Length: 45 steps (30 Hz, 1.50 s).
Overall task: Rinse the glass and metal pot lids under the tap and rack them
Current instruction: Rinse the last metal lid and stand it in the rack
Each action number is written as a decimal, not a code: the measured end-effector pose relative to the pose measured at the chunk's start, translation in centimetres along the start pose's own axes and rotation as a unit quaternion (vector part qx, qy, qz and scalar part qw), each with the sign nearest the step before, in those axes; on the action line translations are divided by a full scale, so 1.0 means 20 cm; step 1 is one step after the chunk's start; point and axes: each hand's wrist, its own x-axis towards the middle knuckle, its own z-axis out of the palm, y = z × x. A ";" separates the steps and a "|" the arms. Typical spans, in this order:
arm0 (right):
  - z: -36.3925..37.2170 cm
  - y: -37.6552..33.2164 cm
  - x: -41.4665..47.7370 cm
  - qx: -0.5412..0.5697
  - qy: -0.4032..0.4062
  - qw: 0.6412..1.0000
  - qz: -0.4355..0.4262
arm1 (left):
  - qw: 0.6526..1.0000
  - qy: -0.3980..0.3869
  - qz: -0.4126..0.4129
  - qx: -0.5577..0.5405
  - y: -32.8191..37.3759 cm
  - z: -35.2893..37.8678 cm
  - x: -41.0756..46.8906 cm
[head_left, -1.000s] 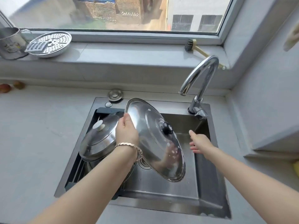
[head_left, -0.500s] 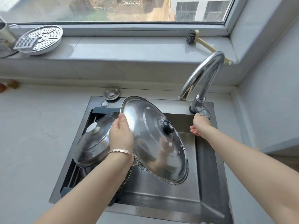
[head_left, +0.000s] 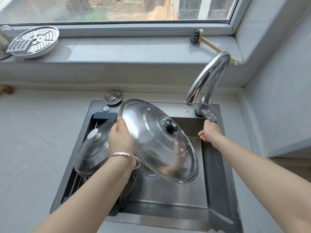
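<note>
My left hand (head_left: 120, 139) grips the left rim of a large metal pot lid (head_left: 151, 142) with a black knob. The lid is tilted over the steel sink (head_left: 168, 195), and soap spots sit on it. Left of it, a glass lid (head_left: 91, 151) with a white knob leans on the dark rack (head_left: 102, 115) in the sink's left side. My right hand (head_left: 209, 132) touches the end of the tap's lever (head_left: 208, 115) from below, its lower fingers loosely out. No water comes from the spout (head_left: 190, 101).
A round sink plug (head_left: 113, 97) lies behind the sink. On the window sill stand a perforated steamer plate with a grater (head_left: 34, 42) at left and a dish brush (head_left: 202, 40) at right. Grey counter (head_left: 33, 140) lies left; a wall is close on the right.
My right hand rose from over the basin to the tap lever. My left hand kept the metal lid, shifting it slightly up and back. The view moved closer.
</note>
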 end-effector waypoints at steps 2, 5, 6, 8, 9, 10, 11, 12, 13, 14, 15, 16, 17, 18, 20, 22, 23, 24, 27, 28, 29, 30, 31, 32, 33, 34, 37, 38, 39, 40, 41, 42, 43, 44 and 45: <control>0.00 0.01 0.00 -0.020 0.003 1.000 -0.010 | 1.000 0.006 -0.005 0.000 0.00 0.00 0.00; -0.01 0.01 -0.01 -0.023 -0.006 1.000 -0.007 | 1.000 0.018 -0.008 0.005 0.00 0.00 0.00; -0.01 0.00 -0.02 -0.022 -0.014 1.000 -0.004 | 1.000 0.017 -0.009 0.000 -0.01 0.00 0.00; 0.00 -0.02 -0.06 -0.057 -0.017 0.998 -0.002 | 1.000 0.017 -0.017 -0.015 -0.02 0.00 0.02; 0.02 -0.02 -0.11 -0.098 -0.011 0.995 -0.018 | 0.999 0.018 -0.020 -0.020 -0.02 0.00 0.02; 0.06 0.00 -0.19 -0.129 -0.006 0.990 -0.054 | 0.999 0.021 -0.020 -0.026 -0.03 0.00 0.03; 0.10 0.02 -0.28 -0.134 -0.016 0.985 -0.112 | 0.999 0.027 -0.013 -0.029 -0.04 0.00 0.03; 0.15 0.05 -0.41 -0.127 -0.042 0.974 -0.181 | 0.999 0.037 -0.003 -0.028 -0.04 0.01 0.03; 0.20 0.08 -0.54 -0.124 -0.073 0.957 -0.252 | 0.999 0.047 0.009 -0.025 -0.04 0.01 0.02; 0.24 0.12 -0.64 -0.136 -0.106 0.936 -0.308 | 0.998 0.055 0.019 -0.025 -0.04 0.02 0.01; 0.26 0.14 -0.69 -0.156 -0.130 0.920 -0.337 | 0.997 0.060 0.028 -0.026 -0.04 0.02 0.00; 0.27 0.16 -0.68 -0.170 -0.137 0.912 -0.349 | 0.997 0.063 0.036 -0.024 -0.04 0.01 -0.01; 0.27 0.15 -0.63 -0.165 -0.133 0.918 -0.335 | 0.997 0.066 0.042 -0.023 -0.04 0.00 -0.01; 0.26 0.13 -0.57 -0.148 -0.122 0.936 -0.294 | 0.996 0.069 0.044 -0.021 -0.05 -0.02 -0.01; 0.22 0.08 -0.50 -0.118 -0.090 0.967 -0.208 | 0.996 0.076 0.039 -0.023 -0.06 -0.04 0.00; 0.24 0.09 -0.57 -0.150 -0.092 0.954 -0.243 | 0.996 0.075 0.041 -0.029 -0.06 -0.05 0.00; 0.27 0.10 -0.65 -0.183 -0.105 0.933 -0.291 | 0.996 0.075 0.046 -0.028 -0.05 -0.05 0.00; 0.28 0.12 -0.73 -0.210 -0.119 0.915 -0.323 | 0.996 0.075 0.051 -0.025 -0.05 -0.04 0.00; 0.30 0.11 -0.67 -0.191 -0.103 0.927 -0.307 | 0.996 0.062 0.058 -0.027 -0.05 -0.03 -0.03; 0.29 0.09 -0.58 -0.156 -0.081 0.952 -0.252 | 0.996 0.057 0.060 -0.022 -0.06 -0.04 -0.03; 0.26 0.06 -0.52 -0.123 -0.067 0.972 -0.191 | 0.997 0.053 0.061 -0.016 -0.06 -0.04 -0.05; 0.25 0.05 -0.49 -0.110 -0.063 0.979 -0.161 | 0.997 0.051 0.060 -0.014 -0.06 -0.04 -0.06; 0.25 0.06 -0.51 -0.124 -0.065 0.975 -0.170 | 0.997 0.053 0.058 -0.017 -0.06 -0.04 -0.06; 0.27 0.08 -0.56 -0.148 -0.076 0.963 -0.213 | 0.997 0.056 0.056 -0.022 -0.05 -0.03 -0.06; 0.29 0.10 -0.64 -0.172 -0.089 0.944 -0.268 | 0.997 0.058 0.052 -0.023 -0.05 -0.03 -0.05; 0.30 0.12 -0.72 -0.193 -0.103 0.926 -0.308 | 0.997 0.059 0.046 -0.022 -0.05 -0.03 -0.05; 0.31 0.13 -0.69 -0.199 -0.088 0.917 -0.335 | 0.997 0.062 0.035 -0.021 -0.05 -0.03 -0.06; 0.30 0.10 -0.63 -0.180 -0.065 0.939 -0.286 | 0.997 0.064 0.038 -0.026 -0.06 -0.04 -0.06; 0.28 0.07 -0.61 -0.167 -0.051 0.957 -0.230 | 0.996 0.066 0.042 -0.032 -0.06 -0.04 -0.06; 0.28 0.06 -0.61 -0.168 -0.045 0.962 -0.213 | 0.996 0.067 0.043 -0.036 -0.07 -0.03 -0.06; 0.28 0.08 -0.64 -0.183 -0.052 0.953 -0.235 | 0.996 0.068 0.043 -0.040 -0.07 -0.03 -0.06; 0.30 0.11 -0.70 -0.208 -0.081 0.930 -0.292 | 0.996 0.069 0.042 -0.043 -0.08 -0.03 -0.05; 0.31 0.13 -0.79 -0.240 -0.106 0.894 -0.363 | 0.996 0.070 0.041 -0.044 -0.09 -0.03 -0.04; 0.32 0.14 -0.87 -0.257 -0.117 0.860 -0.425 | 0.996 0.069 0.042 -0.042 -0.11 -0.03 -0.03; 0.31 0.15 -0.90 -0.261 -0.122 0.830 -0.477 | 0.996 0.065 0.046 -0.039 -0.12 -0.03 -0.03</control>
